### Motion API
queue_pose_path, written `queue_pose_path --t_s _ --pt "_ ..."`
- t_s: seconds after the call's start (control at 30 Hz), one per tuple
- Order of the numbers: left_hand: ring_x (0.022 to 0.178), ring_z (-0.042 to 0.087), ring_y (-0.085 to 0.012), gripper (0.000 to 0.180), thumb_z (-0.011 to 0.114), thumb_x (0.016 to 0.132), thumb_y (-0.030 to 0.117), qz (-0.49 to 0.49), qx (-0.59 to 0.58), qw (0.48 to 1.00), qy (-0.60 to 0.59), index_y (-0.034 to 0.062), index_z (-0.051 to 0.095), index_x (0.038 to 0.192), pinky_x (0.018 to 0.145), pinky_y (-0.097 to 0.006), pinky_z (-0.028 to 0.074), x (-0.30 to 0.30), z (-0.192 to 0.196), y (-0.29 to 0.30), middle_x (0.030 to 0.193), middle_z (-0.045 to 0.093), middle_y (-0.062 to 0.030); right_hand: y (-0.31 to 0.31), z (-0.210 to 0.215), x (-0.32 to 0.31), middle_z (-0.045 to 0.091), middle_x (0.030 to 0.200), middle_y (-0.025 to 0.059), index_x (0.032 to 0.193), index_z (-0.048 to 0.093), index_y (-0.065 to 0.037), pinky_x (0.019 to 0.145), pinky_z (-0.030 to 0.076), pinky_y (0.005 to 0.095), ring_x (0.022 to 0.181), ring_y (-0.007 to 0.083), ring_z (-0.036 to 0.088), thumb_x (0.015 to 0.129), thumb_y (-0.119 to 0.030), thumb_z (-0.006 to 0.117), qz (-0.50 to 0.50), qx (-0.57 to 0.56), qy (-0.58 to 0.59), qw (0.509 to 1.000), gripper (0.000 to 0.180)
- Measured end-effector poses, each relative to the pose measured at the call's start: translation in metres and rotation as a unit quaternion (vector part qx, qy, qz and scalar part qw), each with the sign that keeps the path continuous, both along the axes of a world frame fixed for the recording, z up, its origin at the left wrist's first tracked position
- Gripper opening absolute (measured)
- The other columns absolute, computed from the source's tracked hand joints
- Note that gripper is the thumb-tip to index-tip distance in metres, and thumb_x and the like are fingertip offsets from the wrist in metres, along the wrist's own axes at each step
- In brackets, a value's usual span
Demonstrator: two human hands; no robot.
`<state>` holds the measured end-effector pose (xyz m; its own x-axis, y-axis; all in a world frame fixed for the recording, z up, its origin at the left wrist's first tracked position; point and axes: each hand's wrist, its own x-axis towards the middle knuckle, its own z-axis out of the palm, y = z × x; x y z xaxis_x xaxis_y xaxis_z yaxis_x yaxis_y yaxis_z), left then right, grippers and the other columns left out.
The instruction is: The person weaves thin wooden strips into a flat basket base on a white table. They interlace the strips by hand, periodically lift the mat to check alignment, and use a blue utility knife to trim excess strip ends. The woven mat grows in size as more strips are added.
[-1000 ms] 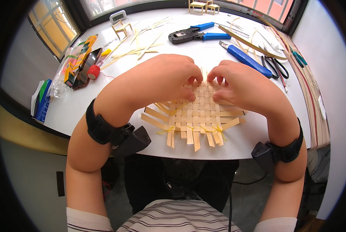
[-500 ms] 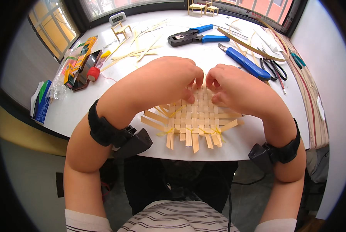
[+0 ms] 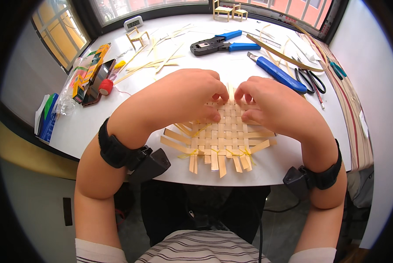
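A mat woven from pale bamboo strips [image 3: 220, 136] lies on the white table in front of me, its loose strip ends sticking out at the sides and near edge. Thin yellow ties show at its near corners. My left hand [image 3: 200, 94] is curled at the mat's far left part, thumb on the weave and fingertips bent at the far strips. Opposite it, my right hand [image 3: 264, 103] is curled in the same way over the far right part. Between the hands, upright strips reach beyond the woven rows. The exact contact of the fingertips is partly hidden.
Beyond my hands lie a black-and-blue crimping tool [image 3: 211, 45], a blue utility knife [image 3: 279, 72], black scissors [image 3: 311, 81] and loose bamboo strips [image 3: 154, 63]. At left are a phone [image 3: 99, 83] and a red roll [image 3: 105, 87]. Tiny chairs [image 3: 138, 37] stand farther back.
Both hands have shifted slightly toward me, and their thumbs and fingers look a little farther apart. More of the far strips shows between them. The mat stays nearly in place.
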<state>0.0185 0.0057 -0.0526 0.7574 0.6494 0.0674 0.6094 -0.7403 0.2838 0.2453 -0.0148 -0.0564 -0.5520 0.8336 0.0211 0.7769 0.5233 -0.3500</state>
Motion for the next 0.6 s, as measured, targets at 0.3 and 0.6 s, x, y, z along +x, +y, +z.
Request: queue_pose_path --t_s 0.3,0.6 --pt "0.095 0.065 -0.0278 0.036 0.079 0.080 0.020 0.008 -0.004 1.000 -0.002 0.0060 0.071 0.113 0.083 -0.038 0.052 0.001 -0.001 0.000 0.101 0.067 -0.0103 0.000 -0.001 0.000 0.062 0.103 0.0121 0.111 0.064 -0.003 0.092 0.049 0.0377 0.101 0.0284 0.060 0.082 -0.010 0.075 0.007 0.001 -0.016 1.000 0.032" --pt "0.095 0.066 -0.0259 0.040 0.078 0.076 0.019 0.059 -0.013 0.998 0.007 0.0050 0.070 0.112 0.085 -0.037 0.053 -0.016 0.007 0.000 0.101 0.070 -0.0095 -0.004 0.000 0.004 0.062 0.103 0.0128 0.116 0.063 -0.002 0.090 0.050 0.0360 0.099 0.0281 0.061 0.081 -0.008 0.077 0.004 0.019 -0.001 1.000 0.038"
